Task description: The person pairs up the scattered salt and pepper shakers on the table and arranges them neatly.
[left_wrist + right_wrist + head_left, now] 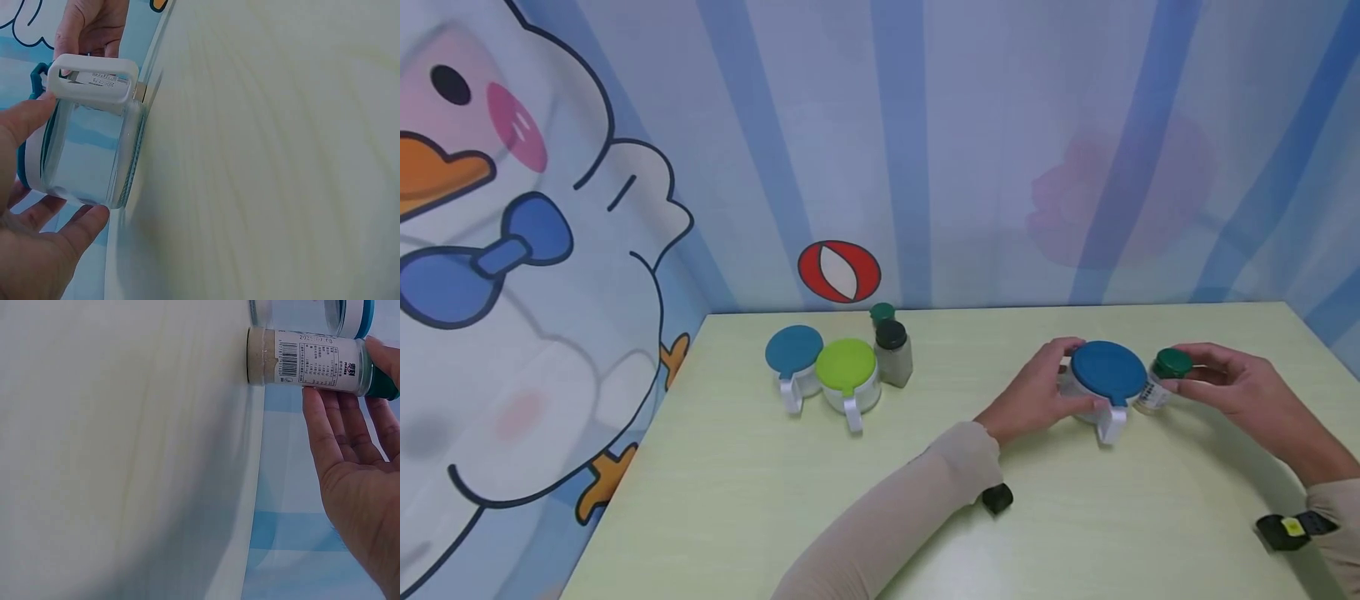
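On the right side of the table, my left hand point(1043, 390) grips a clear glass jar point(87, 153) with a blue lid point(1108, 369) and a white handle point(1110, 426). Its thumb lies by the handle, with the fingers around the other side. My right hand point(1243, 385) holds a small spice bottle point(315, 362) with a green cap point(1172, 362), thumb at the cap and fingers along the side. A printed white label wraps this bottle, and light brown contents show near its base. Bottle and jar stand upright side by side, the bottle to the right.
Further left stand a blue-lidded jar point(794, 354) and a green-lidded jar point(847, 371), both with white handles. Beside them are a black-capped shaker point(894, 358) and, behind it, a green-capped bottle point(882, 313). A printed curtain point(985, 167) hangs along the table's back edge.
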Action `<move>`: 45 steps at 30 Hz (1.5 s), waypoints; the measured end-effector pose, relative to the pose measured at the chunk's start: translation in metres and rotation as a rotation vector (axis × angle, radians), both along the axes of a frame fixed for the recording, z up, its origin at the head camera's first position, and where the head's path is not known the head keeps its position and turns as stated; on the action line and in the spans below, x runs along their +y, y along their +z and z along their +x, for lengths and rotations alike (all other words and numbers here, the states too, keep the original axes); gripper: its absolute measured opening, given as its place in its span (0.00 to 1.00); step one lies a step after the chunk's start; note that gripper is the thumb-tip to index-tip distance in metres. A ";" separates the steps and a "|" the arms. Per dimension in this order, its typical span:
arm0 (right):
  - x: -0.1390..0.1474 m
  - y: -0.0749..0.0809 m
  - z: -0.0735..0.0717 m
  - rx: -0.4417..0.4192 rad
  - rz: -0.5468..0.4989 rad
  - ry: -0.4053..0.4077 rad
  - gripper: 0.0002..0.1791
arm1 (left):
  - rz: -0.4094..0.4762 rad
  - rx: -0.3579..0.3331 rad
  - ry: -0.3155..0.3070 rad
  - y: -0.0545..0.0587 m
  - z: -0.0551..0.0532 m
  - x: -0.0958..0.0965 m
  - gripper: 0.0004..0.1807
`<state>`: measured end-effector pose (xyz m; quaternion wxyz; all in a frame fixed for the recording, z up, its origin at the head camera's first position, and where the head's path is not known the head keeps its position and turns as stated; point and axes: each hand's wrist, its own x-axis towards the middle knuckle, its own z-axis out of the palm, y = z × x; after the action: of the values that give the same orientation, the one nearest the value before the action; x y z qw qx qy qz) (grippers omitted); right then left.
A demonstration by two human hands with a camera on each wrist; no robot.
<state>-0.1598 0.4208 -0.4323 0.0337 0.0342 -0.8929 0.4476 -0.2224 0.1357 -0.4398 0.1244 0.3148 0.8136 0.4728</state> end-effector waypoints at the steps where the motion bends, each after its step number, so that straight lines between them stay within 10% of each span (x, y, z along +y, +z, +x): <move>1: 0.000 0.000 0.000 0.001 0.001 0.003 0.28 | -0.005 0.001 0.004 0.000 0.000 0.001 0.45; 45: 0.012 0.006 -0.002 0.001 0.047 0.061 0.26 | -0.025 0.002 0.003 0.005 0.002 0.012 0.43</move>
<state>-0.1620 0.4332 -0.4263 0.0195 0.0625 -0.9017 0.4274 -0.2200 0.1475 -0.4350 0.1266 0.3126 0.8200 0.4625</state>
